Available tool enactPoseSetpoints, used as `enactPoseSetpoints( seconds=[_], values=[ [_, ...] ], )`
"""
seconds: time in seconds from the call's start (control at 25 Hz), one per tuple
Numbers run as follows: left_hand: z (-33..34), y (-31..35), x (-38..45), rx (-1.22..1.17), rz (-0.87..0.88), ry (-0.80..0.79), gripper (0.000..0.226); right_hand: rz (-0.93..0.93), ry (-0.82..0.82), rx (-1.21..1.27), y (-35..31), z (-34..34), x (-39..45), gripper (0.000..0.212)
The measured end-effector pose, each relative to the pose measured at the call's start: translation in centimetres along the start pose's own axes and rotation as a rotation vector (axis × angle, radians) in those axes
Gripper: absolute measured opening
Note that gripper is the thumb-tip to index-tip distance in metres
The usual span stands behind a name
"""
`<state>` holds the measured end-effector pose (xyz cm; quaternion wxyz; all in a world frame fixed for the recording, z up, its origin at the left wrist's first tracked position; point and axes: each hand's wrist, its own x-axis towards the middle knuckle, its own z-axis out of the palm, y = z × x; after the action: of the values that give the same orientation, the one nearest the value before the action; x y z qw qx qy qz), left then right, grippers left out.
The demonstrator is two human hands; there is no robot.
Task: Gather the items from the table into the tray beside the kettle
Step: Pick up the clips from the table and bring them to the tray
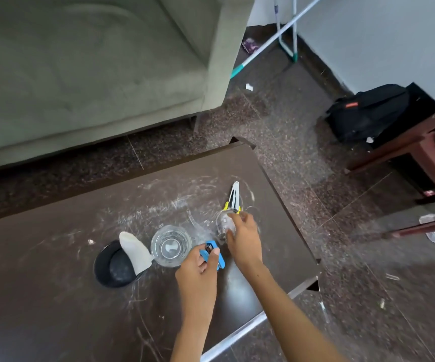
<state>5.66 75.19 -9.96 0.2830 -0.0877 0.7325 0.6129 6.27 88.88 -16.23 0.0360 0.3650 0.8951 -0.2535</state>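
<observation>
Pickup is the step in hand, judging by where your hands sit on the dark scuffed tabletop (54, 257) in the lower half of the frame. Your left hand (198, 273) has its fingers curled round a blue clip-like tool (217, 257), just right of the clear glass (170, 245). Your right hand (242, 239) reaches down onto a small clear rounded item (224, 223), fingertips touching it; whether they have closed on it you cannot tell, since motion blur smears that spot. Just above it lies a yellow-and-white tool (233, 197), apart from your fingers. At lower left a black round dish (112, 267) holds a pale flat piece (134, 250) leaning on its rim. Neither tray nor kettle shows anywhere, so your next move calls for lifting both catches and turning to find them. The blue tool is half hidden under your palm, and its exact kind is hard to make out.
</observation>
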Motion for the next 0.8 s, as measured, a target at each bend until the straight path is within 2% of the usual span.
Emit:
enactPoseSetpoints(
  seconds=[0.16, 0.32, 0.44, 0.64, 0.72, 0.8],
  values=[
    [0.3, 0.4, 1.5, 0.012, -0.005, 0.021, 0.012, 0.080, -0.071, -0.119, -0.7, 1.7, 3.8, 0.050],
    [0.2, 0.8, 2.4, 0.011, -0.014, 0.019, 0.008, 0.111, -0.073, -0.234, -1.4, 3.0, 5.9, 0.036],
    [-0.1, 1.0, 2.7, -0.016, -0.032, 0.023, 0.006, 0.118, -0.015, -0.156, -1.4, 2.6, 5.7, 0.024],
    [-1.6, 1.5, 2.0, -0.056, -0.048, 0.036, 0.011, 0.082, 0.128, 0.128, -1.9, 0.4, 0.7, 0.018],
    [-2.7, 1.7, 1.4, -0.075, -0.050, 0.045, 0.005, 0.054, 0.173, 0.160, -2.3, -0.7, -2.0, 0.018],
    [-4.3, 1.8, 0.3, -0.087, -0.044, 0.053, 0.009, 0.005, 0.216, 0.155, -3.3, -1.7, -4.9, 0.020]
  ],
)
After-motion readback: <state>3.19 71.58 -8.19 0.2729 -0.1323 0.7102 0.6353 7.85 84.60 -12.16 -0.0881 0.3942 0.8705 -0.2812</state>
